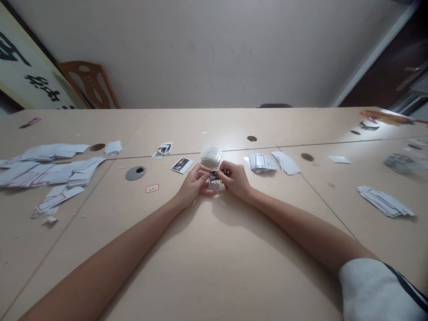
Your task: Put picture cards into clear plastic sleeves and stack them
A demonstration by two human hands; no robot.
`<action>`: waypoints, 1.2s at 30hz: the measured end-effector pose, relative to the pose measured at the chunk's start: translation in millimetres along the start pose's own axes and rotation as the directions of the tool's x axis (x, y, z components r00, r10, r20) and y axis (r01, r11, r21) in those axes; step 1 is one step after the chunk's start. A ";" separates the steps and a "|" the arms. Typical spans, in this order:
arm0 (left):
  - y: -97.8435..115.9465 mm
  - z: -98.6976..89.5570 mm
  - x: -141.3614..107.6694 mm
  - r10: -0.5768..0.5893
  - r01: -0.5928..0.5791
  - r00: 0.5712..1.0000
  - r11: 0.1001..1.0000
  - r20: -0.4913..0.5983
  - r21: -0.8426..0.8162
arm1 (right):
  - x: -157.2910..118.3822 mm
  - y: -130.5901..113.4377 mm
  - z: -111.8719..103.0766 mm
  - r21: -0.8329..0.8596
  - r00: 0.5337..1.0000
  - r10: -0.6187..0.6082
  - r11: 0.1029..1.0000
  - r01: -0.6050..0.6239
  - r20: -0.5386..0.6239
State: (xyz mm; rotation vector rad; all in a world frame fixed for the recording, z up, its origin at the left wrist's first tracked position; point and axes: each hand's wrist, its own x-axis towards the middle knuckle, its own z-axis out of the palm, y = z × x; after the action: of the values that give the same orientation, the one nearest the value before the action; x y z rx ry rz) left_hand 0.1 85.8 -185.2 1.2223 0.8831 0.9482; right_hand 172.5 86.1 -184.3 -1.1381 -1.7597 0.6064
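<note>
dark-printed card (213, 175) held between both hands (193, 183) (236, 179)

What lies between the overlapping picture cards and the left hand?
In the head view, a white-edged picture card lies between the overlapping cards and the left hand.

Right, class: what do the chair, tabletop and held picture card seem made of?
Chair: probably varnished wood; brown, pierced back. Tabletop: perhaps laminate, smooth and semi-gloss; pale, with soft glare. Picture card: likely printed paper or cardstock, given its dark image; finish unclear.
</note>
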 end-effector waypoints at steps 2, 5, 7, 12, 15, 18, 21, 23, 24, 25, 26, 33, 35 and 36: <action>-0.1 0.0 0.2 0.001 -0.001 1.000 1.000 -0.001 -0.001 | 0.3 -0.1 -0.4 0.000 1.000 0.004 1.000 -0.004 0.004; -0.5 0.2 0.2 0.007 -0.007 1.000 1.000 -0.006 0.004 | 0.5 -0.5 -0.9 -0.007 1.000 0.005 1.000 -0.005 0.010; -0.8 0.3 0.0 0.008 -0.008 1.000 1.000 -0.008 0.010 | 0.4 -0.7 -0.9 -0.014 1.000 0.006 1.000 -0.006 0.010; -0.8 0.3 -0.2 0.011 -0.011 1.000 1.000 -0.017 0.014 | 0.2 0.1 0.0 -0.006 1.000 0.004 1.000 -0.004 0.009; -0.2 0.7 -0.5 0.010 -0.010 1.000 1.000 -0.015 0.007 | 0.1 0.4 0.4 -0.001 1.000 0.006 1.000 -0.006 0.006; 0.3 1.3 -0.7 0.012 -0.012 1.000 1.000 -0.014 0.002 | 0.0 -0.7 0.1 -0.003 1.000 0.007 1.000 -0.007 0.011; -0.2 1.3 -0.1 0.012 -0.012 1.000 1.000 -0.023 -0.008 | 0.0 -2.1 -0.4 -0.011 1.000 0.010 1.000 -0.010 0.011; -0.8 1.0 0.7 0.005 -0.006 1.000 1.000 -0.024 -0.028 | 0.1 -2.5 -0.6 -0.015 1.000 0.015 1.000 -0.014 0.011; -1.1 0.8 1.1 0.001 -0.002 1.000 0.999 -0.022 -0.039 | 0.2 -2.4 -0.6 -0.015 1.000 0.016 1.000 -0.016 0.011; -1.2 0.7 1.3 -0.003 0.002 1.000 0.999 -0.020 -0.049 | 0.2 -2.2 -0.6 -0.015 1.000 0.017 1.000 -0.017 0.010; -1.2 0.6 1.4 -0.006 0.005 1.000 0.999 -0.018 -0.054 | 0.2 -1.9 -0.6 -0.014 1.000 0.016 1.000 -0.016 0.010; 1.5 2.9 -1.9 0.019 -0.018 1.000 0.999 -0.008 0.039 | 0.0 -2.9 -1.2 -0.016 1.000 0.014 1.000 -0.014 0.017; 1.6 3.3 -2.2 0.025 -0.025 1.000 0.999 -0.009 0.047 | 0.0 -3.7 -1.6 -0.013 1.000 0.016 1.000 -0.016 0.019; 1.5 3.3 -2.1 0.025 -0.025 1.000 0.999 -0.007 0.044 | 0.0 -4.0 -1.7 -0.012 1.000 0.017 1.000 -0.017 0.019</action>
State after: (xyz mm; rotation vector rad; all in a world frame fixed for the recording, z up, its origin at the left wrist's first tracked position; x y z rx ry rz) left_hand 2.1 82.8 -183.2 1.2700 0.9009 0.9584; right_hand 172.3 84.2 -180.4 -1.1595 -1.7739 0.6197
